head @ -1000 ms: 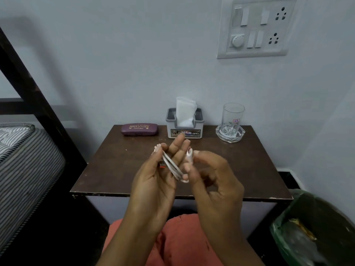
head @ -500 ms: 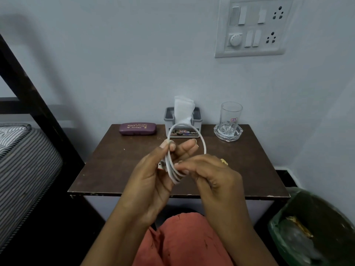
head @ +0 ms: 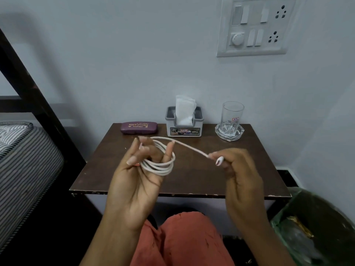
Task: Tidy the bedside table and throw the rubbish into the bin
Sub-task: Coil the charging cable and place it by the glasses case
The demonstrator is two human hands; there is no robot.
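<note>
A white cable (head: 159, 166) is wound in several loops around the fingers of my left hand (head: 134, 181), which holds the coil above the dark brown bedside table (head: 192, 181). The cable's free end runs to the right, where my right hand (head: 238, 173) pinches it close to its white plug. Both hands hover over the table's front half. A bin (head: 315, 227) lined with a green bag stands on the floor at the lower right, with some rubbish inside.
Along the table's back edge stand a purple spectacle case (head: 139, 127), a grey tissue holder (head: 184, 123) with white tissues, and a clear glass (head: 232, 116) in a glass dish. A striped mattress (head: 25, 162) and dark bed frame are at the left. A switchboard (head: 255, 25) is on the wall.
My right hand has pulled away to the right, drawing the cable's end out straight. The coil on my left hand now lies flatter, and the hands are apart.
</note>
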